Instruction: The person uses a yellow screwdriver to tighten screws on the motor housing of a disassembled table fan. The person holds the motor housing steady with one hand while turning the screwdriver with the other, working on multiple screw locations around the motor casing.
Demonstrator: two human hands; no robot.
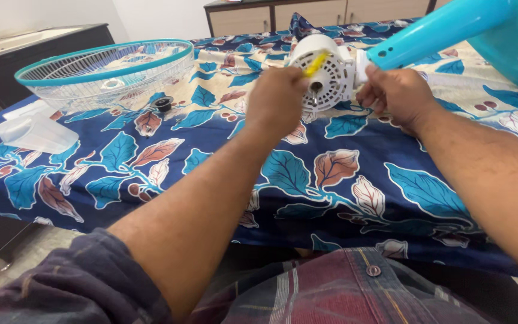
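Note:
A white fan motor housing (330, 72) lies on its side on a leaf-patterned blue cloth (331, 180), joined to a turquoise fan stand (451, 30) that reaches to the upper right. My left hand (278, 99) is closed around a yellow-handled tool (316, 63) whose tip points at the housing's face. My right hand (394, 93) rests against the housing's right side, just under the turquoise neck, fingers curled on it.
A turquoise-rimmed wire fan guard (106, 72) lies at the left with a small black cap (163, 103) in front of it. A clear plastic fan blade (34, 132) sits at the cloth's left edge. A dark counter with a sink (7, 42) and wooden cabinets (307, 12) stand behind.

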